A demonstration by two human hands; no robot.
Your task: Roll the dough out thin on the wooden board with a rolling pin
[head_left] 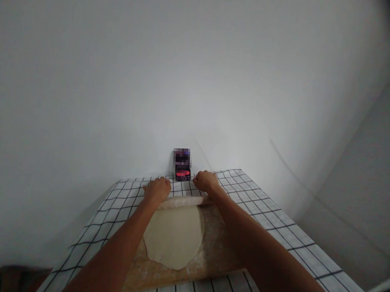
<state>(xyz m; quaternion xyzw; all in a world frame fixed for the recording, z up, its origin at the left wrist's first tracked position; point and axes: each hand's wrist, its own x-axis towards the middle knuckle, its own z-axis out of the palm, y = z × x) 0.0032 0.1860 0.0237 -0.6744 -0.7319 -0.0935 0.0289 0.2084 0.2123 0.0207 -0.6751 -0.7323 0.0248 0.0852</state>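
Note:
A flat sheet of pale dough [174,237] lies on a floured wooden board [222,250]. Across the dough's far edge runs a light rolling pin [182,202], dusted with flour. My left hand [158,188] is closed at the pin's left end, its fingers curled with the knuckles facing away. At the right end my right hand [207,181] is curled shut in the same way. Both forearms stretch forward over the sides of the board. The hands and wrists hide the ends of the pin.
A checked white cloth [260,205] covers the table around the board. Behind the hands, a phone [182,173] with a partly blurred screen leans upright against the white wall [185,76]. A thin cable-like line [322,201] runs along the wall at right.

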